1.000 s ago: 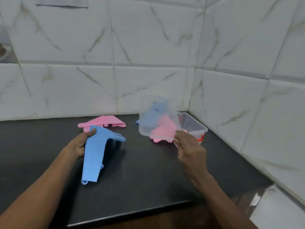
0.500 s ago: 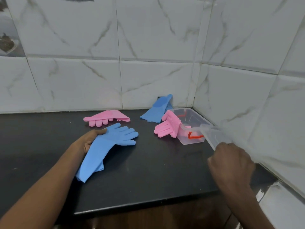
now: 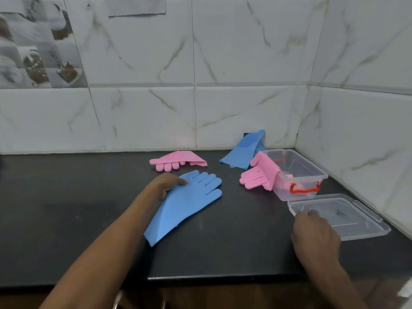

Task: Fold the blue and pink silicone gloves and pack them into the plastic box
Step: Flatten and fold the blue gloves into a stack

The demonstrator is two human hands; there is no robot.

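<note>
The black countertop (image 3: 66,219) meets tiled walls at its rear right corner; the clear plastic box (image 3: 298,168) stands in that corner, open, its red handle (image 3: 304,190) facing the front edge. One pink glove (image 3: 260,173) drapes over the box's left rim, fingers lying on the counter, cuff end inside the box; a blue glove (image 3: 244,152) lies just behind it, leaning against the rear wall. A second pink glove (image 3: 176,160) lies flat near the rear edge, left of centre, fingers pointing left. A second blue glove (image 3: 185,204) lies flat mid-counter, fingers toward the rear, cuff toward the front edge; the left hand (image 3: 163,186) rests on its left margin, fingers curled loosely, thumb pressed on the palm area, pinning it rather than gripping it. The clear lid (image 3: 347,216) lies flat along the right edge, just in front of the box; the right hand (image 3: 314,235) touches its near left corner with fingertips bent; whether it pinches the lid cannot be told.
</note>
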